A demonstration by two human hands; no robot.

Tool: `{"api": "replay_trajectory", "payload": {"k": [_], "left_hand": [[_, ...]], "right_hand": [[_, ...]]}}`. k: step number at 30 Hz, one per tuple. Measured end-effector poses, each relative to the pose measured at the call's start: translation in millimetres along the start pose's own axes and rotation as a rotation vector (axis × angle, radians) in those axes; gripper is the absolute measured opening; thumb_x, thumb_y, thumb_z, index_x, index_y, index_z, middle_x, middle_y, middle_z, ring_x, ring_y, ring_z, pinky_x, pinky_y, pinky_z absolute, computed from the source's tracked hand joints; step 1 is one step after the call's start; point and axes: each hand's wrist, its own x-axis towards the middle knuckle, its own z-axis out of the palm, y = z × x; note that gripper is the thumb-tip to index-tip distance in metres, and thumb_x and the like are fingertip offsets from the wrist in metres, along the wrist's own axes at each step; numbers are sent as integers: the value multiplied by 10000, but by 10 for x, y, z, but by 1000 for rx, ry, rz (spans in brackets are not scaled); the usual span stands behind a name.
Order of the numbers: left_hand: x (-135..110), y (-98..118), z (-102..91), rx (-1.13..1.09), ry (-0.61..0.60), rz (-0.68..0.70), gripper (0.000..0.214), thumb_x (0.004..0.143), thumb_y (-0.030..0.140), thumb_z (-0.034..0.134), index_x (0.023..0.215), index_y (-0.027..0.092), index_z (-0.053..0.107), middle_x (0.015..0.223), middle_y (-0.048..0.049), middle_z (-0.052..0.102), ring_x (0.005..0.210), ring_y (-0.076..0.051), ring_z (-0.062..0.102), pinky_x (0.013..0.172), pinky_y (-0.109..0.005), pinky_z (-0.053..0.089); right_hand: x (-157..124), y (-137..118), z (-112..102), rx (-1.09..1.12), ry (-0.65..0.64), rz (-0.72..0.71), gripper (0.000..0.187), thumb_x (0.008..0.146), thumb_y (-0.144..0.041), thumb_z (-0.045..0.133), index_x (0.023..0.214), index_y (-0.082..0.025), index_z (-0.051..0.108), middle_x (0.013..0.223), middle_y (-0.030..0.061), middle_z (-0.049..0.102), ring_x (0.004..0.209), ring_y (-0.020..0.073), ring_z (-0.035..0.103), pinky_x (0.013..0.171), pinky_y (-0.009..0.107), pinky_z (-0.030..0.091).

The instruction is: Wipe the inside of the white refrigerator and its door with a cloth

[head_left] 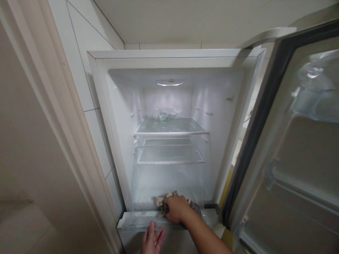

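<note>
My right hand reaches in from the lower right, its fingers closed on a crumpled cloth with pale and dark patches. It presses the cloth down inside a clear plastic drawer, close to the drawer's front. Below and to the left, my left hand is at the lower front edge of that drawer, fingers apart and pointing up. Its fingertips seem to touch the clear front; how firmly, I cannot tell. The drawer sits low in a white refrigerator.
Glass shelves lie above the drawer, with crumpled clear plastic on the upper one. The refrigerator door stands open at the right, with a clear bin on it. A door frame rises close on the left.
</note>
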Motion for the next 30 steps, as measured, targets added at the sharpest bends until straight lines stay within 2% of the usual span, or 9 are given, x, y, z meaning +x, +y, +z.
{"api": "replay_trajectory", "payload": {"k": [5, 9, 13, 15, 20, 23, 26, 28, 30], "left_hand": [[-83, 37, -8, 30, -40, 12, 107, 999, 249, 600, 1013, 147, 631, 975, -93, 738, 893, -188, 765, 1140, -492, 527], [-91, 82, -12, 51, -57, -15, 84, 993, 234, 606, 1016, 154, 619, 955, -88, 744, 865, -191, 767, 1125, -486, 545], [-57, 118, 2, 84, -29, -58, 124, 991, 253, 605, 1088, 176, 617, 956, -72, 746, 850, -214, 776, 1102, -489, 568], [-46, 144, 5, 108, -24, -75, 170, 1000, 266, 589, 1141, 173, 610, 973, -79, 747, 855, -216, 780, 1087, -466, 579], [-77, 340, -53, 341, -111, -232, 443, 1005, 486, 561, 1303, 158, 566, 1125, -160, 765, 921, -260, 782, 895, -415, 628], [-118, 501, -111, 577, -218, -331, 673, 966, 720, 448, 1248, 137, 630, 1273, -190, 737, 926, -270, 775, 720, -355, 603], [-150, 571, -108, 828, -319, -367, 910, 891, 873, 343, 1062, 61, 716, 1100, -256, 773, 745, -250, 751, 588, -301, 524], [-189, 553, -39, 901, -362, -304, 892, 835, 890, 456, 974, 53, 730, 983, -263, 781, 682, -239, 724, 559, -286, 490], [-271, 507, 78, 860, -435, -134, 787, 773, 822, 632, 1023, 83, 731, 1031, -242, 784, 781, -264, 741, 599, -300, 513]], "right_hand": [[97, -186, 56, 34, 29, -125, 450, 776, -468, 621, 1131, -231, 764, 1156, 194, 784, 1096, 401, 737, 930, 548, 576], [-39, -176, 8, 65, 89, -143, 429, 772, -403, 616, 1152, -250, 746, 1141, 169, 782, 1086, 375, 731, 940, 526, 547], [-479, 39, -85, 252, 295, 6, 392, 755, -344, 632, 1129, -316, 746, 1057, 110, 777, 1038, 325, 717, 926, 470, 529], [-754, 198, -48, 416, 425, 118, 422, 746, -281, 620, 1147, -342, 739, 1052, 79, 771, 1036, 292, 708, 941, 440, 521], [-1345, 555, 434, 949, 677, 353, 451, 806, -339, 581, 1234, -260, 699, 1255, 98, 758, 1166, 274, 700, 1055, 419, 520], [-1543, 613, 718, 1128, 695, 395, 458, 798, -406, 603, 1204, -221, 703, 1244, 119, 771, 1153, 284, 718, 1040, 413, 544], [-1578, 543, 774, 1182, 693, 406, 471, 787, -416, 601, 1196, -207, 703, 1254, 126, 768, 1160, 283, 717, 1059, 416, 536], [-1533, 482, 712, 1218, 704, 426, 474, 782, -415, 580, 1187, -200, 701, 1231, 126, 776, 1147, 285, 721, 1061, 429, 537], [-1474, 454, 629, 1225, 709, 428, 472, 772, -400, 572, 1179, -200, 702, 1208, 123, 785, 1150, 295, 720, 1075, 453, 532]]}}
